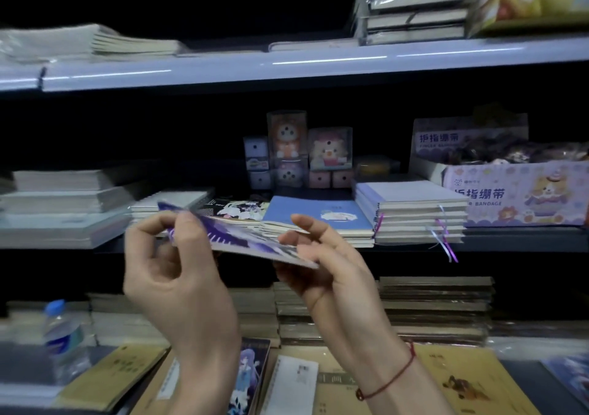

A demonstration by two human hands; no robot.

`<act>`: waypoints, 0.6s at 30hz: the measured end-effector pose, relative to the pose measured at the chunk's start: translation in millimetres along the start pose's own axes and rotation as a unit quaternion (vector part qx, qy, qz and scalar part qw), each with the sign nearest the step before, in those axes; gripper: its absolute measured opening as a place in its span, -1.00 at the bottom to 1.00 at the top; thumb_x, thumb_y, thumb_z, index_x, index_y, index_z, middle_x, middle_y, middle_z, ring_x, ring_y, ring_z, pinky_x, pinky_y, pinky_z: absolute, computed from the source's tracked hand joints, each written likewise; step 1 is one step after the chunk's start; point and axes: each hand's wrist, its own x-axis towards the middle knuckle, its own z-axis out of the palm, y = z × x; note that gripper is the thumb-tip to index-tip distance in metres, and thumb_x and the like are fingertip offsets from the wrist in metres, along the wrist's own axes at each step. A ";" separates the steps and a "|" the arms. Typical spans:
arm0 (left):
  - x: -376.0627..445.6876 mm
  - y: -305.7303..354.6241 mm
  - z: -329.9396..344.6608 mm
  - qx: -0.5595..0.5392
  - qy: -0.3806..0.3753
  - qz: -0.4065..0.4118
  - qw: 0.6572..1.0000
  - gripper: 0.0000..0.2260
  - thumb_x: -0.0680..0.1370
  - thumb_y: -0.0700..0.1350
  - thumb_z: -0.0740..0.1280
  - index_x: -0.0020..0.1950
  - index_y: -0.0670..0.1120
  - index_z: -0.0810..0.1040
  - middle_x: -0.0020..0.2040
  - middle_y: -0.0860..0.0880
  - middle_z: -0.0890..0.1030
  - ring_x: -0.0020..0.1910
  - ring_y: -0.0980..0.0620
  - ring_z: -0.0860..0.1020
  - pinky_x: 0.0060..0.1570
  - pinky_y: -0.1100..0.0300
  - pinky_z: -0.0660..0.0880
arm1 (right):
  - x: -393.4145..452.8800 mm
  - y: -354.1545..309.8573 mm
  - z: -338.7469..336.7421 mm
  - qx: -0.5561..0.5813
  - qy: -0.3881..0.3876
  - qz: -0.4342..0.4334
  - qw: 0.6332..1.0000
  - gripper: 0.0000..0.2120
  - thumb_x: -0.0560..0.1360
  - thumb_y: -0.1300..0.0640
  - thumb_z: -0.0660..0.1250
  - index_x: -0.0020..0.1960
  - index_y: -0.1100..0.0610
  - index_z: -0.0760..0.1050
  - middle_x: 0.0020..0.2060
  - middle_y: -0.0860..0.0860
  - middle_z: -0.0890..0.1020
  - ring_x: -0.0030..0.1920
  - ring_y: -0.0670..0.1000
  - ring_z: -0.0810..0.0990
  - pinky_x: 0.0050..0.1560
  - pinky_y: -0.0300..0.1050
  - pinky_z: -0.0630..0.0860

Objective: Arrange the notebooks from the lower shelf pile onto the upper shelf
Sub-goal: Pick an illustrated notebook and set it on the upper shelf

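A thin purple-and-white notebook (242, 239) is held flat in the air in front of the middle shelf. My left hand (172, 271) pinches its left end and my right hand (322, 261) grips its right end. Behind it on the middle shelf (522, 239) lie a dark anime-cover notebook (237, 209) and a stack with a blue cover (314, 215). Lower down, brown notebook piles (436, 309) fill the lower shelf, with more notebooks (111, 374) spread flat in front. The top shelf (287, 64) carries a few flat notebooks.
A water bottle (63, 341) stands at the lower left. Small cartoon boxes (298, 150) sit at the back of the middle shelf, a purple bandage box (516, 191) at its right. White paper stacks (60, 204) lie at left, wrapped books (414, 6) on the top shelf.
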 end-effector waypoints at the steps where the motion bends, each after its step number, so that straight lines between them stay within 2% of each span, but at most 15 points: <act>1: 3.2 1.7 -0.7 0.002 -0.005 0.043 0.999 -0.94 0.49 -0.10 0.21 -0.19 0.02 0.41 -0.45 0.26 0.46 -0.46 0.29 0.35 -0.43 0.45 0.24 | -0.4 3.1 2.7 -0.006 -0.016 0.005 1.000 -0.69 0.50 0.44 0.16 0.02 0.15 0.58 -0.13 0.07 0.68 -0.14 -0.01 0.64 -0.22 -0.19 0.58; 3: 7.4 0.4 -4.4 0.005 -0.022 0.106 0.994 -0.90 0.47 -0.16 0.14 -0.15 0.02 0.40 -0.36 0.26 0.49 -0.38 0.31 0.38 -0.33 0.47 0.29 | 1.3 11.7 4.6 -0.037 -0.024 -0.007 0.999 -0.68 0.50 0.41 0.25 0.09 0.07 0.58 0.06 0.00 0.67 0.00 -0.05 0.64 -0.14 -0.20 0.56; 5: 10.6 -9.8 -11.1 0.021 -0.058 0.119 0.991 -0.86 0.51 -0.15 0.10 -0.07 0.04 0.42 -0.24 0.21 0.52 -0.26 0.27 0.45 -0.25 0.41 0.34 | 7.1 18.3 1.6 -0.043 0.012 -0.022 0.999 -0.59 0.49 0.39 0.30 0.21 0.00 0.52 0.19 -0.08 0.61 0.05 -0.10 0.64 -0.13 -0.25 0.56; 7: 11.6 -24.7 -19.1 0.040 -0.108 0.077 0.990 -0.83 0.58 -0.14 0.09 0.10 0.01 0.41 -0.14 0.24 0.57 -0.16 0.24 0.53 -0.21 0.35 0.44 | 14.0 19.7 -5.7 -0.015 0.067 -0.027 0.997 -0.44 0.42 0.38 0.35 0.35 0.03 0.42 0.26 -0.06 0.56 0.11 -0.09 0.63 -0.09 -0.26 0.59; 8: 10.5 -32.0 -22.2 0.060 -0.133 0.048 0.988 -0.79 0.60 -0.14 0.07 0.21 -0.02 0.37 -0.13 0.28 0.57 -0.14 0.25 0.55 -0.19 0.38 0.45 | 17.2 19.1 -11.7 0.002 0.083 -0.029 0.996 -0.37 0.37 0.37 0.37 0.41 0.07 0.37 0.26 -0.02 0.57 0.11 -0.06 0.63 -0.09 -0.25 0.60; 9: 9.9 -39.7 -24.9 0.090 -0.156 0.017 0.983 -0.73 0.63 -0.12 0.07 0.33 -0.01 0.31 -0.15 0.28 0.57 -0.15 0.28 0.55 -0.18 0.43 0.43 | 21.0 18.5 -17.8 0.016 0.087 -0.033 0.996 -0.35 0.33 0.36 0.37 0.40 0.14 0.37 0.22 0.03 0.60 0.09 -0.04 0.65 -0.11 -0.24 0.61; 11: 6.6 -53.9 -29.3 0.133 -0.201 -0.058 0.969 -0.63 0.67 -0.09 0.10 0.46 0.13 0.17 -0.15 0.30 0.58 -0.12 0.37 0.53 -0.13 0.51 0.38 | 25.4 16.2 -27.1 0.004 0.075 -0.041 0.996 -0.50 0.36 0.39 0.33 0.30 0.21 0.46 0.09 0.09 0.67 0.00 -0.03 0.67 -0.13 -0.25 0.62; 13: 4.8 -65.9 -32.8 0.137 -0.234 -0.117 0.955 -0.59 0.65 -0.11 0.14 0.47 0.17 0.18 -0.07 0.44 0.56 -0.01 0.49 0.49 0.05 0.45 0.38 | 27.5 16.8 -34.2 -0.050 0.082 -0.039 0.995 -0.62 0.47 0.42 0.27 0.24 0.17 0.51 0.04 0.08 0.69 -0.04 -0.03 0.68 -0.13 -0.27 0.59; 15: 3.9 -74.4 -32.8 0.121 -0.245 -0.149 0.950 -0.64 0.63 -0.17 0.17 0.39 0.13 0.34 0.03 0.47 0.53 0.10 0.51 0.46 0.18 0.39 0.39 | 29.1 19.3 -40.8 -0.103 0.095 -0.039 0.989 -0.64 0.52 0.40 0.24 0.24 0.11 0.52 0.03 0.03 0.70 -0.03 -0.04 0.66 -0.10 -0.25 0.55; 16: 3.2 -77.2 -31.7 0.108 -0.243 -0.166 0.950 -0.67 0.63 -0.20 0.18 0.33 0.12 0.40 0.04 0.42 0.56 0.11 0.46 0.49 0.15 0.41 0.42 | 29.5 19.9 -42.4 -0.120 0.098 -0.041 0.987 -0.63 0.53 0.39 0.24 0.25 0.09 0.51 0.03 0.02 0.70 0.00 -0.03 0.65 -0.04 -0.20 0.53; 18: 0.9 -82.6 -29.9 0.080 -0.232 -0.198 0.949 -0.69 0.62 -0.24 0.18 0.29 0.09 0.43 0.06 0.22 0.64 0.05 0.28 0.60 0.00 0.27 0.55 | 30.2 19.6 -42.7 -0.133 0.106 -0.050 0.984 -0.62 0.53 0.41 0.23 0.25 0.08 0.51 0.03 0.01 0.70 0.05 0.01 0.63 0.07 -0.07 0.47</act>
